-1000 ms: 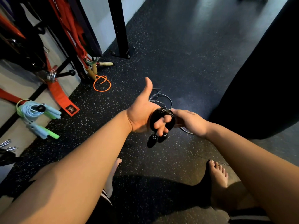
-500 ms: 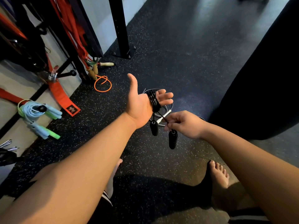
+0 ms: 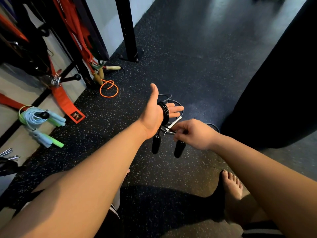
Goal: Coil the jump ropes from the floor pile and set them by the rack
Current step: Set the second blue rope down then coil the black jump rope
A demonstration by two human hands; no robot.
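Left hand: the left hand (image 3: 154, 114) is held out with the palm flat, the thumb pointing far and the fingers straight, released rather than gripping.
Black jump rope: the black jump rope (image 3: 165, 112) is wound in several tight loops round the left palm at the base of the fingers, in the air above the floor (image 3: 188, 48).
Handles: its two black handles (image 3: 156, 144) hang down on short lengths of cord, one below the left wrist, the other below the right hand.
Right hand: the right hand (image 3: 192, 133) is just near and right of the left one, grasping the black cord in a pinch of thumb and fingertips above the right-hand handle.
Floor pile: a grey jump rope (image 3: 175, 121) lies on the floor under both hands, its white handle showing between them.
By the rack: an orange rope (image 3: 109, 90) lies looped at the foot of the rack (image 3: 127, 31); farther left, blue and green ropes (image 3: 39, 121) lie coiled together.
Right side: a dark punching bag (image 3: 274, 83) stands there.
Near edge: a bare foot (image 3: 231, 184) rests on the floor.
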